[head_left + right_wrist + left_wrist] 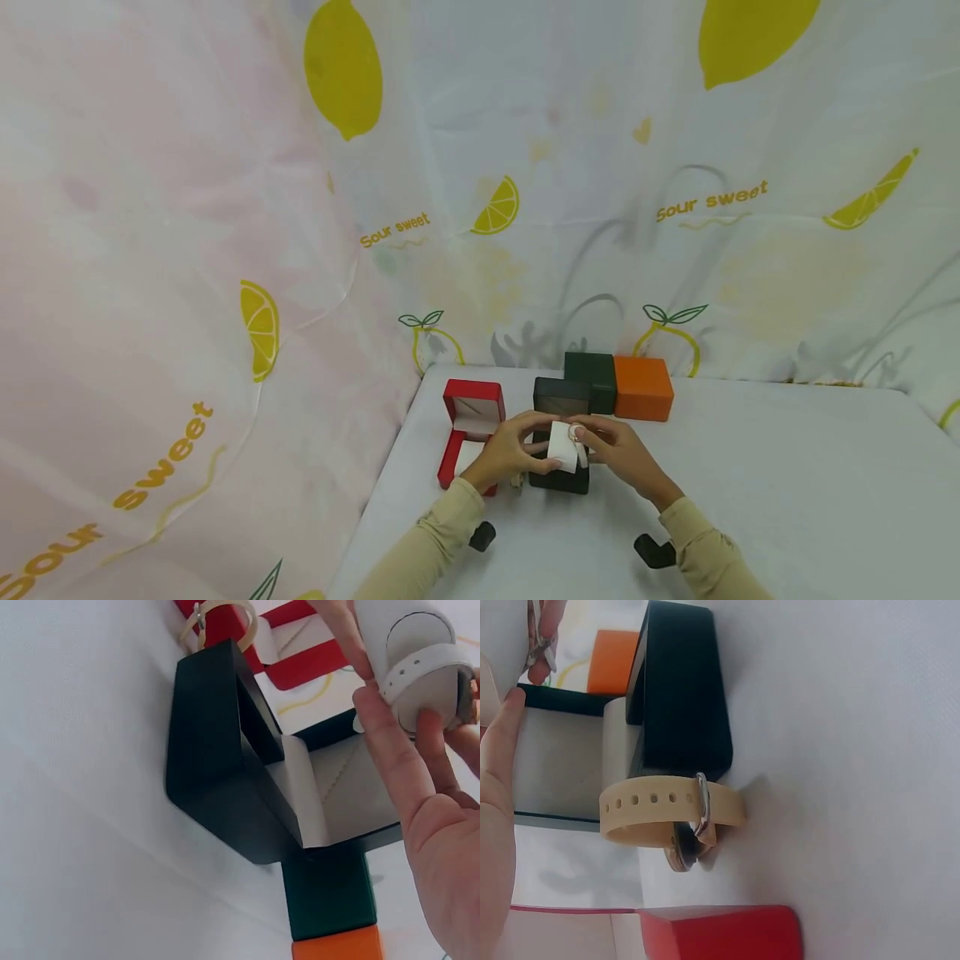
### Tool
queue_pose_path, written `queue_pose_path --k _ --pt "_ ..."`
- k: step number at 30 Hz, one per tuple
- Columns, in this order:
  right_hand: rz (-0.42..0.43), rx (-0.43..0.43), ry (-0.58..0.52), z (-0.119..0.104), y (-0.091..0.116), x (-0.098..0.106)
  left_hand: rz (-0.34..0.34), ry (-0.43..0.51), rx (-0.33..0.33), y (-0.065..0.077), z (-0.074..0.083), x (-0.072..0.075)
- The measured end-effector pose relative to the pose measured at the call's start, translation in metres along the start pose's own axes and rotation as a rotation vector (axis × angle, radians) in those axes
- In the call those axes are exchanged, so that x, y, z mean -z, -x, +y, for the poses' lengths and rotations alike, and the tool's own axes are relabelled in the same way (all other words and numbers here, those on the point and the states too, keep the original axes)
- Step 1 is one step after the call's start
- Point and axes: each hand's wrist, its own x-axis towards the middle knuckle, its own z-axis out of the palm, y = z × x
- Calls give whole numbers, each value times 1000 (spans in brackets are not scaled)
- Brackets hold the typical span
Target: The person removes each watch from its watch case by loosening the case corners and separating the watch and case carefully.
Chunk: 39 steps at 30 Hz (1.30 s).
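My left hand (504,452) holds a white watch cushion (561,446) between thumb and fingers, over the open dark box (558,482). At the cushion's right side, my right hand (621,454) grips a watch with a white strap (427,666). The strap curves round the cushion's end in the right wrist view, and fingers partly cover the watch case. Below the hands, the dark box has its lid up and a pale lining. A beige-strapped watch (660,802) with a metal buckle, fastened in a loop, lies on the table between the dark box and the red box.
An open red box (474,392) with a white cushion inside stands left of the dark box. Behind, a closed green box (592,379) and an orange box (643,388) sit side by side. A lemon-print curtain (525,283) hangs along the back of the white table (787,483).
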Motion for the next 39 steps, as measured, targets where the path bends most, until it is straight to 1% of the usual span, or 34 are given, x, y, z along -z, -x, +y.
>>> queue_pose_path --k 3,7,13,15,20,25,29,34,39 --pt "22 -38 -18 -1 1 0 2 8 -7 1 -1 -1" --pt "38 -66 -61 -1 3 2 3 21 -5 3 -2 -2" --pt "83 -82 -97 7 1 9 22 16 4 4 -1 -1" --pt "84 -84 -98 10 1 11 29 13 12 4 0 0" --pt "83 -100 -84 13 1 16 32 16 35 4 -1 1" --pt "109 -143 -85 13 2 22 34 43 43 4 -4 2" --pt "103 -159 -68 16 4 26 39 47 53 4 -8 3" --pt "71 -175 -24 25 3 29 53 28 61 5 -12 3" --pt "68 -246 44 37 0 32 61 32 70 5 -12 3"
